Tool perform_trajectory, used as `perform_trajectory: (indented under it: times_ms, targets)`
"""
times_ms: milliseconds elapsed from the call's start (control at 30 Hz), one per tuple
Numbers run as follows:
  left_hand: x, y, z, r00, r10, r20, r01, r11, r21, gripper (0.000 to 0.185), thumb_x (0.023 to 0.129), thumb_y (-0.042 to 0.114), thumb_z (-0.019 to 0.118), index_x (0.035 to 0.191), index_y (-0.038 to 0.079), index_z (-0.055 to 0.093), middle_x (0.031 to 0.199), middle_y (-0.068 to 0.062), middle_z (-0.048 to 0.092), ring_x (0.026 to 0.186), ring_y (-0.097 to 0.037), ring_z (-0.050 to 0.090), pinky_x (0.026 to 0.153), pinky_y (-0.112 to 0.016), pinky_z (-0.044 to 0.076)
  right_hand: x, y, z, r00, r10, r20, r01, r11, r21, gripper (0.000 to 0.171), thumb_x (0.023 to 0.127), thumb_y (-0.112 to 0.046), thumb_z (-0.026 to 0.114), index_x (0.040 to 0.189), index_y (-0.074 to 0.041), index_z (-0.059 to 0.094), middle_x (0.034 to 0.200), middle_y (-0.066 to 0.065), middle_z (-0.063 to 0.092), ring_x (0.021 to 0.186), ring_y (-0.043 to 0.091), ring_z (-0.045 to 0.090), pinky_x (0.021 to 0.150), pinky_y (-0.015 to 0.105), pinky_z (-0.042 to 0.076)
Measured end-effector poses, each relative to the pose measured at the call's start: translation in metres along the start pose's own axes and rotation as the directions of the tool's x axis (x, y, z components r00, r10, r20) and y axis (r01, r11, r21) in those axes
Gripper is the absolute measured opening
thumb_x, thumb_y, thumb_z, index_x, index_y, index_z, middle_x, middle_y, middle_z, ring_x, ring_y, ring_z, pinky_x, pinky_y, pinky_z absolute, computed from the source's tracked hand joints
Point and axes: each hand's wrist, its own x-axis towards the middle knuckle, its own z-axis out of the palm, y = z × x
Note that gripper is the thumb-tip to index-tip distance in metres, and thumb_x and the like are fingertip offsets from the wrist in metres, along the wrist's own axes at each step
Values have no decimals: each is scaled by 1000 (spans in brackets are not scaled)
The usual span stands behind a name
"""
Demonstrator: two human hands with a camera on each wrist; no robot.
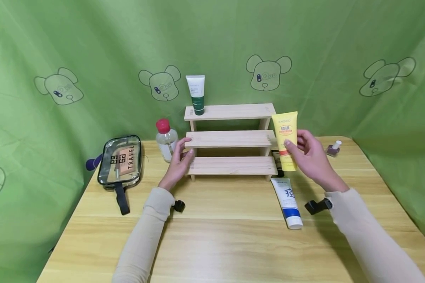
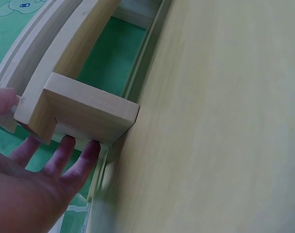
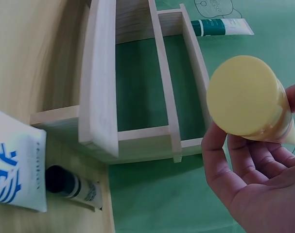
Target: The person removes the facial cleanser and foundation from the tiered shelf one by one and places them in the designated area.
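Observation:
A yellow squeeze tube stands upright in my right hand, thumb across its front and fingers behind. Its round yellow cap points down at the right wrist camera. At the left end of a three-step wooden shelf rack, my left hand rests its fingertips against the side of the steps. On the rack's top step a white and green tube stands on its cap at the left. The held tube overlaps the rack's right end in the head view.
A white and blue tube lies in front of the rack's right end, near a small black-capped tube. Behind my left hand stands a red-capped bottle. Further left lies a clear travel pouch; nail polish sits far right.

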Motion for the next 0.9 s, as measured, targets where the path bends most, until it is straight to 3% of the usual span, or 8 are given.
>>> perform_trajectory:
  times_ms: [67, 300, 533, 667, 833, 900]
  targets:
    - [0, 0, 0, 1000, 3, 1, -3, 1000, -1, 48, 114, 13, 54, 159, 26, 44, 163, -17, 48, 132, -49, 60, 108, -46, 52, -2, 4, -1, 1000, -3, -2, 3, 1000, -5, 55, 115, -28, 55, 158, 4, 43, 143, 23, 61, 110, -9, 61, 90, 8, 57]
    - [1, 2, 0, 1000, -1, 6, 1, 1000, -6, 49, 114, 12, 54, 159, 25, 43, 165, -16, 47, 133, -47, 60, 109, -48, 54, -18, 26, -2, 999, 20, -51, -21, 1000, -17, 53, 115, -30, 56, 153, 5, 46, 117, -21, 63, 106, -9, 63, 88, 7, 56]
    - [0, 0, 0, 1000, -8, -1, 8, 1000, -10, 48, 113, 14, 55, 159, 26, 44, 169, -15, 43, 134, -46, 59, 110, -51, 53, -33, 45, -5, 996, 68, -61, -71, 997, -40, 54, 115, -35, 56, 150, 5, 49, 108, -24, 63, 97, -9, 66, 79, 12, 59]
    - [-1, 0, 0, 1000, -6, -3, 6, 1000, -11, 48, 114, 14, 55, 159, 25, 44, 170, -15, 42, 135, -48, 58, 110, -50, 52, -41, 50, -8, 995, 90, -43, -93, 993, -74, 55, 114, -37, 57, 148, 6, 50, 111, -15, 67, 94, -10, 66, 77, 14, 60]
    - [-1, 0, 0, 1000, -6, -7, 6, 1000, -9, 48, 114, 15, 55, 159, 26, 44, 167, -16, 45, 133, -48, 59, 108, -48, 52, -48, 56, -11, 989, 145, 8, -142, 980, -138, 64, 114, -44, 56, 151, 7, 50, 131, 22, 69, 93, -14, 64, 77, 14, 60]
    - [-1, 1, 0, 1000, -5, -6, 5, 1000, -3, 47, 114, 15, 55, 158, 26, 44, 166, -15, 46, 132, -45, 59, 108, -47, 52, -51, 59, -11, 986, 163, 26, -157, 975, -154, 65, 114, -46, 56, 152, 7, 49, 136, 30, 67, 93, -13, 64, 76, 16, 61]
